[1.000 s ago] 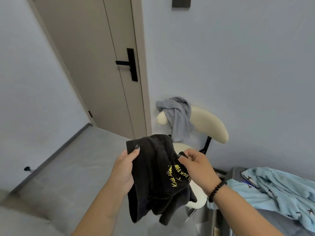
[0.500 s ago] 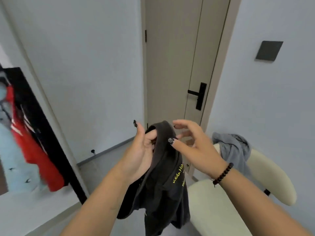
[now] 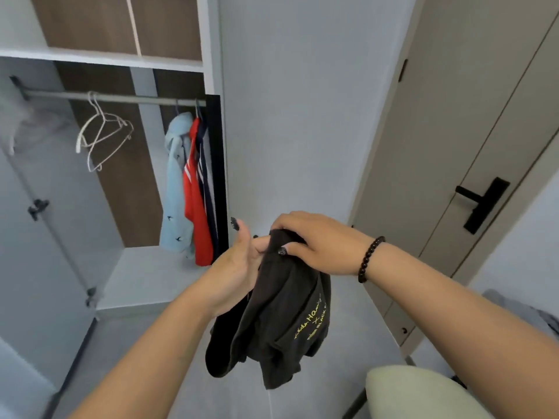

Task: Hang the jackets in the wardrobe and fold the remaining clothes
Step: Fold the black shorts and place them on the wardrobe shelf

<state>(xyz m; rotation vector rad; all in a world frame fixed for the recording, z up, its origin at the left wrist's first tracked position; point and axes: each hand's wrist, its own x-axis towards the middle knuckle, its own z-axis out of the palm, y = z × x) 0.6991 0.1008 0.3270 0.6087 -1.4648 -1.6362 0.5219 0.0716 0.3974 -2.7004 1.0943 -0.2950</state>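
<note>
We hold a black top (image 3: 281,322) in the middle of the frame. Our left hand (image 3: 234,276) and right hand (image 3: 314,246) both pinch its top edge. Some jackets (image 3: 193,189) already hang in the wardrobe (image 3: 115,60) at upper left. White hangers (image 3: 101,134) wait there, and this top is not yet hung or folded.

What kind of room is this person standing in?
Most likely a bedroom or dressing area at home. An open wardrobe has a rail with empty hangers and hung jackets, and there is a door on the right.
</note>
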